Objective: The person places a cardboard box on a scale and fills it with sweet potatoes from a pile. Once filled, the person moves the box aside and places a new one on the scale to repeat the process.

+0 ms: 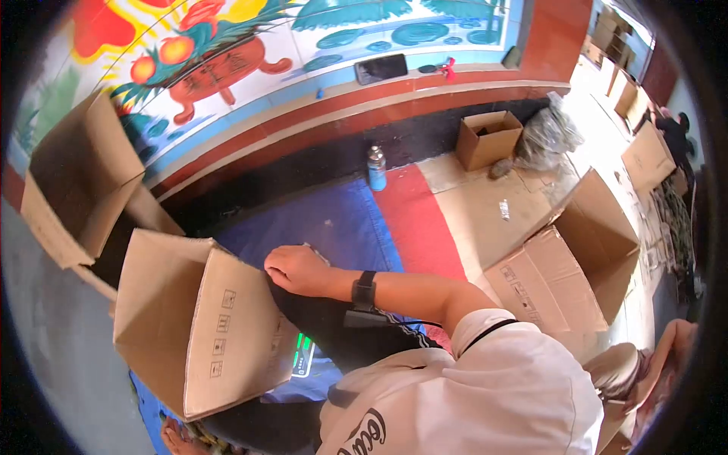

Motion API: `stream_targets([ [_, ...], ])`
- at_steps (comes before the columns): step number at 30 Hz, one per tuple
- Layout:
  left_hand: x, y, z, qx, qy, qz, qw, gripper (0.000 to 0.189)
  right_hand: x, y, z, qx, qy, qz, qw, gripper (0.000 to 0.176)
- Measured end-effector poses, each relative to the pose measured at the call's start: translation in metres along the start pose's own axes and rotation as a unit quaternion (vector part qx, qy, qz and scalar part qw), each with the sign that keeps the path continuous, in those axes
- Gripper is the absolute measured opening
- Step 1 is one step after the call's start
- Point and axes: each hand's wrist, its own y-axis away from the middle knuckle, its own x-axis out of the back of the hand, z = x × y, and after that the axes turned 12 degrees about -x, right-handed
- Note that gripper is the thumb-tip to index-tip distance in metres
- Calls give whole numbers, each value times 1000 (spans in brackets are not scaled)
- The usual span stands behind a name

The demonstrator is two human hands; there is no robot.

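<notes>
My right hand point(296, 270), with a dark band on the wrist, is curled into a fist and rests on my black-trousered knee point(299, 307). Nothing shows in it. Beside that knee, an open cardboard box point(235, 334) with printed symbols leans tilted, its opening facing left. At the lower left edge, what looks like my left hand point(180, 438) is partly seen near green plant stems; its grip is unclear. A phone point(303, 356) with a lit green screen lies partly hidden between the box and my leg.
Another open box point(83, 182) stands far left, one point(561, 265) at right, and a small one point(489, 140) by the wall. A bottle point(377, 168) stands near the blue sheet point(318, 220). Plastic bags point(550, 136) lie behind. Other people point(671, 125) are at the right.
</notes>
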Motion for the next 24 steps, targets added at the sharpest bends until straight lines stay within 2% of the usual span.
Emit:
stream_targets([
  [2, -6, -8, -4, -14, 16, 1, 1000, 44, 4, -5, 2, -16, 1, 4, 1000, 7],
  [4, 2, -36, 80, -28, 34, -1, 999, 43, 16, -12, 2, -24, 25, 9, 999, 7],
  [5, 8, -56, 144, 101, 158, 49, 981, 45, 23, -15, 4, -30, 42, 11, 999, 7],
  [6, 10, -68, 176, 228, 277, 95, 929, 47, 31, -16, 8, -33, 51, 16, 998, 7],
  [7, 9, -69, 164, 216, 220, 53, 950, 53, 39, -16, 13, -40, 67, 35, 996, 7],
  [8, 2, -71, 154, 213, 225, 48, 950, 53, 47, -16, 17, -46, 82, 52, 994, 7],
  [10, -11, -72, 143, 153, 223, 101, 957, 56, 62, -13, 27, -63, 90, 54, 992, 8],
  [11, -12, -73, 143, 159, 220, 106, 956, 56, 68, -12, 31, -91, 116, 55, 988, 8],
  [13, -7, -83, 156, 167, 410, 91, 892, 59, 71, -19, 30, -108, 139, 57, 983, 9],
  [14, -6, -82, 151, 179, 400, 114, 892, 59, 68, -25, 27, -99, 136, 58, 984, 9],
  [16, -14, -87, 122, 178, 508, 118, 835, 55, 57, -42, 23, -86, 114, 33, 989, 11],
  [18, -23, -87, 85, 145, 463, 96, 869, 59, 45, -61, 5, -108, 89, -13, 990, 14],
  [20, -21, -90, 85, 175, 487, 82, 852, 61, 28, -79, -5, -108, 52, -39, 992, 16],
  [22, -18, -95, 96, 214, 482, 108, 842, 60, 9, -99, -9, -111, 24, -61, 992, 19],
  [24, -13, -98, 85, 197, 462, 101, 859, 57, -7, -119, -10, -217, -72, -126, 965, 24],
])
